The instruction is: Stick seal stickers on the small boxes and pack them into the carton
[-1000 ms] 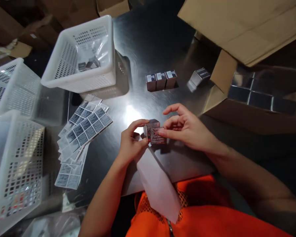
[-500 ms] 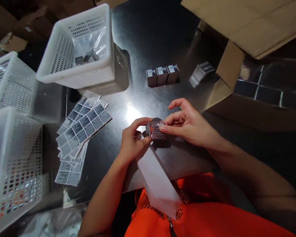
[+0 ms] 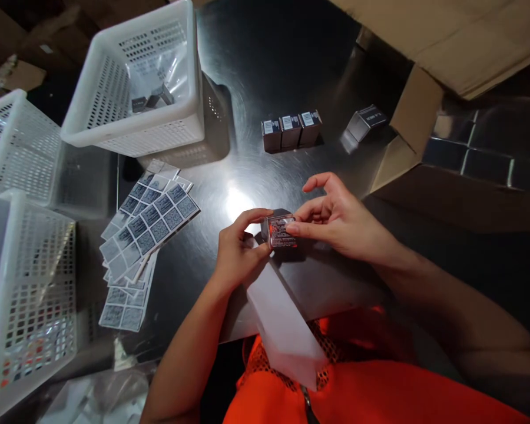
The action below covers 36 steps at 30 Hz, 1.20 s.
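A small dark box (image 3: 283, 233) with a face of fine printed text is gripped at its left side between the thumb and fingers of my left hand (image 3: 242, 244). My right hand (image 3: 331, 221) has its thumb pressed on the printed face and a finger at the box's upper right corner. Its index finger is raised and bent, clear of the box. A long white paper strip (image 3: 285, 321) runs from beneath my left hand down over the table edge to my lap. Whether that hand also holds the strip is hidden.
Label sheets (image 3: 145, 235) lie fanned on the metal table at left. A white basket (image 3: 152, 129) holds small boxes; more baskets (image 3: 39, 282) stand at far left. Three boxes (image 3: 290, 131) form a row, with another (image 3: 366, 122) beside an open carton (image 3: 417, 112).
Both hands and the box keep nearly the same pose, the right thumb still on the printed face. The view has shifted slightly.
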Motion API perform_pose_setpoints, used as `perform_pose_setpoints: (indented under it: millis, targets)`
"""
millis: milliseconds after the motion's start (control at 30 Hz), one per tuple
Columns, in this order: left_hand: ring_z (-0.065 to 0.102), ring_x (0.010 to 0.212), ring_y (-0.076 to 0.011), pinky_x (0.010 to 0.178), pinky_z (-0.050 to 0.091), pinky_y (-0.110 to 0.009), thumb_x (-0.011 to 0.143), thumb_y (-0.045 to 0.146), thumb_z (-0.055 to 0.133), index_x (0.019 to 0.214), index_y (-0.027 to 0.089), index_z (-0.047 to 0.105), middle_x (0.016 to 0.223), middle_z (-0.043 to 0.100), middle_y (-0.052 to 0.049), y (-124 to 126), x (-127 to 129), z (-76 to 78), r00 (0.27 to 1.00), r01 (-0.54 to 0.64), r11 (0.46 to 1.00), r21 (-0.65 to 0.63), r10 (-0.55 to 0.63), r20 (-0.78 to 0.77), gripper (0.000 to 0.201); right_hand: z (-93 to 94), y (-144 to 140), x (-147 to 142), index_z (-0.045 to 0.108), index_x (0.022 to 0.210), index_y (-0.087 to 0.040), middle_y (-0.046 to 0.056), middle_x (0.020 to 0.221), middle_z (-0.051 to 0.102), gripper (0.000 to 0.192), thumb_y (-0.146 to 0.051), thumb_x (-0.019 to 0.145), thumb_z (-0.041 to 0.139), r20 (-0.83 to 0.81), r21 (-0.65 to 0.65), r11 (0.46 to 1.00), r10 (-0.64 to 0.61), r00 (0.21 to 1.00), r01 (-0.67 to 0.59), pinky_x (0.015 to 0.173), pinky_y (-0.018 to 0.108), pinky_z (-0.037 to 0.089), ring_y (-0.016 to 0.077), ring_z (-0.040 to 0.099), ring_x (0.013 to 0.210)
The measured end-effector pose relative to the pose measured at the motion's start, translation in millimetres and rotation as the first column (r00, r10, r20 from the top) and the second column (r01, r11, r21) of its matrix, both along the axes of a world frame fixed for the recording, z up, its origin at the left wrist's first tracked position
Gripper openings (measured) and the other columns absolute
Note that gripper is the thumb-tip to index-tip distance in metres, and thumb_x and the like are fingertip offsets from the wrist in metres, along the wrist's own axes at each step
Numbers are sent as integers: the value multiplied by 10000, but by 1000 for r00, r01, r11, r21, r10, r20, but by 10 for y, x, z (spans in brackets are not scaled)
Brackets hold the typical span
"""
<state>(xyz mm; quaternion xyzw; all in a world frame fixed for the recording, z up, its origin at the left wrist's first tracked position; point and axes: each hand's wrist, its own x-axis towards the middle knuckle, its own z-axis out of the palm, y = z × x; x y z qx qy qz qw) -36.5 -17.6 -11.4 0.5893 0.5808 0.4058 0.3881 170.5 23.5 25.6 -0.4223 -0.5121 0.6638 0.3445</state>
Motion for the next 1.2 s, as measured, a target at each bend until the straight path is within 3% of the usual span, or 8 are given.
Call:
perform_pose_setpoints:
  millis: [567,800,900,1000,1067,1200]
  targets:
    - [427,467,-23,484,366,-175,626,139,774,1074,276,755,1017,785,22,-4,39,42,1000,-14,1000,-17,14,3,469,20,-23,-44,339,1039,-272,-86,659,676,704,-332,646,921,37,0,998,-64,997,64,492,197,437,116,626,538]
    - [395,444,-8,436,306,-168,647,149,795,1080,265,755,1008,779,14,-25,33,28,999,-21,999,35,22,-43,450,-13,-62,-60,407,1071,-268,-65,693,695,664,-408,665,914,168,144,983,-139,976,115,529,256,494,151,662,561]
    - [344,411,2,403,259,-172,662,180,804,1068,256,756,974,773,17,-28,42,27,999,-13,999,41,15,-48,416,-2,-51,-33,455,1051,-258,-90,613,614,599,-429,691,901,307,264,959,-188,933,107,516,249,434,124,581,523]
    - [356,415,-4,408,281,-172,651,207,817,1038,250,754,936,768,20,-26,56,43,999,1,999,52,1,-40,395,-18,-2,22,507,1012,-250,-119,589,469,621,-414,607,948,396,357,926,-266,879,120,475,219,342,86,453,502]
    - [366,420,-7,413,294,-172,645,217,820,1030,250,750,925,768,21,-27,65,57,1000,15,998,57,-14,-24,392,-59,43,55,542,1063,-244,-96,699,519,678,-381,555,970,329,312,943,-219,919,113,483,204,386,76,488,540]
    - [369,413,-15,402,284,-181,642,279,837,985,239,733,890,764,19,-36,66,56,998,35,998,59,-38,47,361,-161,122,73,623,1199,-234,36,1100,677,700,-353,590,948,74,66,996,62,995,-67,587,238,549,124,680,743]
